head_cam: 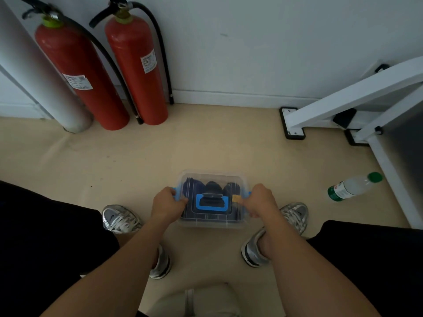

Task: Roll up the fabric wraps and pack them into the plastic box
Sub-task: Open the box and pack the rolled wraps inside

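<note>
A beige floor [206, 145] lies bare ahead to the white wall [251, 42], where two red fire extinguishers [137, 69] lean at far left. A white frame [343, 99] crowds the right side, a plastic bottle [352, 187] lying beside it. Between the person's shoes sits the clear plastic box [211, 221], lid on, dark rolled fabric wraps [212, 186] inside. The left hand [168, 204] and right hand [261, 202] are clamped on its blue side latches.

Beige floor [206, 145]: clear lidded plastic box [211, 221] mid-floor, two red fire extinguishers [135, 72] along far edge, green-capped bottle [353, 186] lying right.
</note>
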The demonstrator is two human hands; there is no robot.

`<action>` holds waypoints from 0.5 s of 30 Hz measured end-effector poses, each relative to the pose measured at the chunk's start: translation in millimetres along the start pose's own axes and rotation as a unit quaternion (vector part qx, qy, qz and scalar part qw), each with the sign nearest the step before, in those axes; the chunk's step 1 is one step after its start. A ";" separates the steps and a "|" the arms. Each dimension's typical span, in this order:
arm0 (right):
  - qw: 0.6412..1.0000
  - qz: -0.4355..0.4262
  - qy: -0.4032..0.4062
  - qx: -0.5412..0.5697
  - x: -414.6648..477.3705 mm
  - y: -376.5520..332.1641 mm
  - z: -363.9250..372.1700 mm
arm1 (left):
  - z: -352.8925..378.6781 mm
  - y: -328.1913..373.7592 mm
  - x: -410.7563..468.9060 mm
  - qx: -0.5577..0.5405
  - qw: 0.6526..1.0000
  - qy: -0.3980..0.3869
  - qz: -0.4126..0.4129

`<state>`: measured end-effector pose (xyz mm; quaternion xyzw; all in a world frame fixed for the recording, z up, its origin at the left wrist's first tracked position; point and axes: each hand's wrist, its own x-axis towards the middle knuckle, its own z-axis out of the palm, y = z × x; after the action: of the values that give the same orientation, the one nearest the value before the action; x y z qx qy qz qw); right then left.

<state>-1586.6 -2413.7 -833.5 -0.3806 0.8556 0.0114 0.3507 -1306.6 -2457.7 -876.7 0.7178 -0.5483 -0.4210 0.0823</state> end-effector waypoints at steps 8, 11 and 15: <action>0.994 0.056 -0.087 0.033 7.4 6.5 2.9 | 7.2 -2.3 -1.1 0.027 0.997 -0.055 -0.039; 0.997 0.031 -0.059 0.035 10.3 8.8 6.8 | 5.9 -2.7 1.2 -0.014 0.998 -0.035 -0.044; 0.985 0.035 -0.099 0.136 10.1 6.8 10.6 | 0.7 -4.1 5.7 0.090 0.994 -0.049 -0.029</action>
<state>-1589.4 -2412.3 -849.2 -0.2961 0.8230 -0.0549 0.4816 -1303.9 -2460.8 -882.5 0.7165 -0.5662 -0.4069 -0.0220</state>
